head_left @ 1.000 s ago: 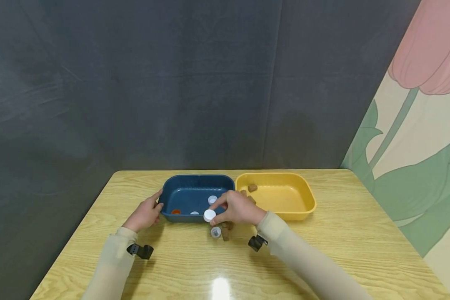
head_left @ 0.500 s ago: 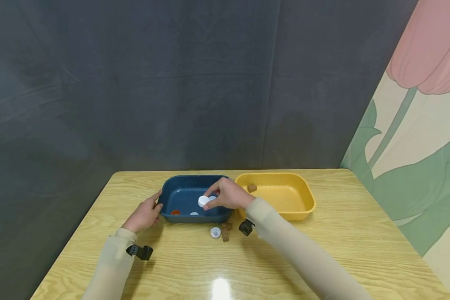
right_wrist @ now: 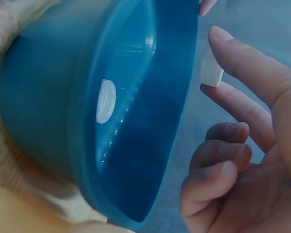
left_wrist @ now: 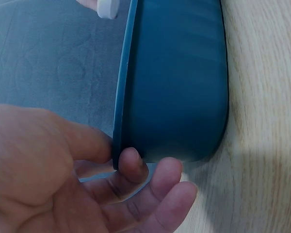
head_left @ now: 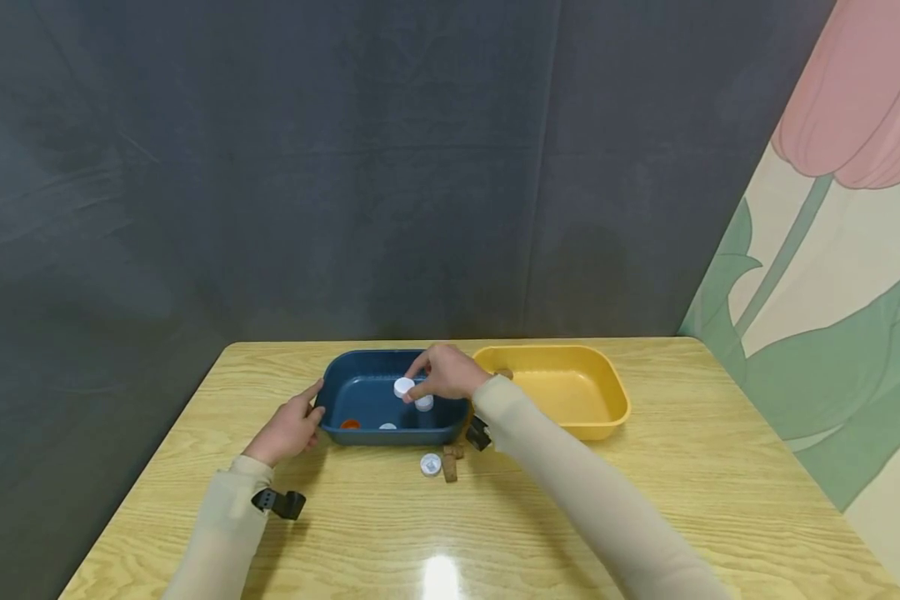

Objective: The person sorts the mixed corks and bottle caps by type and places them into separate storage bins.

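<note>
Over the blue basin (head_left: 390, 437) my right hand (head_left: 450, 373) pinches a white bottle cap (head_left: 403, 387) between thumb and forefinger, its other fingers curled in the right wrist view. Inside the basin lie another white cap (head_left: 423, 404), an orange cap (head_left: 350, 425) and a white cap (head_left: 387, 427) half hidden by the front wall. My left hand (head_left: 288, 429) grips the basin's left end; the left wrist view shows its thumb and fingers on both sides of the rim (left_wrist: 120, 97).
To the right, touching or nearly touching the blue basin, stands a yellow basin (head_left: 570, 432) with a brown cork-like piece (head_left: 504, 374) in it. A white cap (head_left: 431, 465) and brown cork-like pieces (head_left: 449, 467) lie on the table in front. A dark curtain (head_left: 390, 208) hangs behind.
My right hand has carried the white cap from the blue basin's front edge back and slightly left, over its inside. The left hand has stayed on the rim.
</note>
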`<state>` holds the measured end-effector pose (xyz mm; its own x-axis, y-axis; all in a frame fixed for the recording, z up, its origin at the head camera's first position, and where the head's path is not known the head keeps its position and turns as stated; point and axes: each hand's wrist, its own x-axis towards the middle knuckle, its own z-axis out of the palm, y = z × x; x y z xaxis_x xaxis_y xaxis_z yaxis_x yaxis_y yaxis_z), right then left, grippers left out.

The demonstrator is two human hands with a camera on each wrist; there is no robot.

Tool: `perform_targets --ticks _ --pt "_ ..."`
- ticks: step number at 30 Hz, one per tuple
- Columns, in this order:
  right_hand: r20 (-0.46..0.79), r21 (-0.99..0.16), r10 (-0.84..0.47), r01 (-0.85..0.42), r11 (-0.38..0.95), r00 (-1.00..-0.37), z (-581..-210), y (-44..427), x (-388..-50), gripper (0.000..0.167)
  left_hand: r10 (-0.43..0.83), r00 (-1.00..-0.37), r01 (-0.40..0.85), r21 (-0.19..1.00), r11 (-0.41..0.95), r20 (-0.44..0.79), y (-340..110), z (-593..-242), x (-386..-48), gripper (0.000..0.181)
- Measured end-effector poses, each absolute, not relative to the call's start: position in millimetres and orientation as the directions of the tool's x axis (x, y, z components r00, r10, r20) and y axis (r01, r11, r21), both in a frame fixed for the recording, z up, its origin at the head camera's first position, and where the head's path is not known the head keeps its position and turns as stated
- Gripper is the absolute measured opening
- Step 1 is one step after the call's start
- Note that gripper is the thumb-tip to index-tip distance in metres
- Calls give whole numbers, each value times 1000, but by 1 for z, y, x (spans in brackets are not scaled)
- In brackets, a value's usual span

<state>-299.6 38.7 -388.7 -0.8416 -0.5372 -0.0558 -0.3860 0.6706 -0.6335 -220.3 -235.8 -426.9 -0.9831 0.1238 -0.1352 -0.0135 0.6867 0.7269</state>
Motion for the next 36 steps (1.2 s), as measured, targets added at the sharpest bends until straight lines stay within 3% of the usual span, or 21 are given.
perform_targets --ticks 20,36 --pt "-113 -574 -495 -350 740 -862 -395 31 -310 29 122 -983 -20 735 678 -139 -235 -427 -219 57" --pt "-133 -544 -526 -382 747 -840 -396 33 -310 41 122 -983 -18 732 681 -138 -236 -426 -221 57"
